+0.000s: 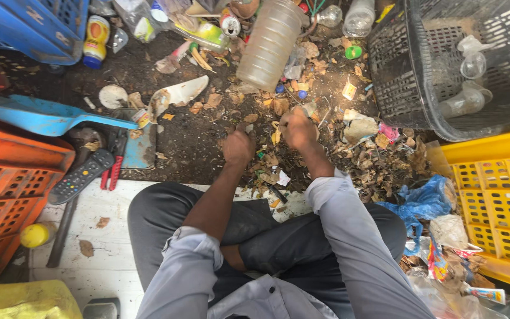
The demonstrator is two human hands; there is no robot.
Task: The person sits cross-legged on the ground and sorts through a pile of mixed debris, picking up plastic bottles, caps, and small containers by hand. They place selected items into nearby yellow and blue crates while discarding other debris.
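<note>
I sit cross-legged over a heap of dirt, dry leaves and litter (379, 159). My left hand (238, 145) rests knuckles up on the dirt, fingers curled; whether it grips anything is hidden. My right hand (297, 126) is closed around a small scrap from the debris; the scrap itself is too small to identify. A large clear plastic jar (268, 44) lies on its side just beyond both hands. A white curved plastic shard (181, 93) lies to the left of the hands.
A black mesh basket (408, 77) with clear bottles stands at upper right, a yellow crate (497, 195) at right. An orange crate (1, 195), blue scoop (42, 118), remote control (81, 176) and red-handled pliers (113, 165) lie left. A blue crate (36, 26) is upper left.
</note>
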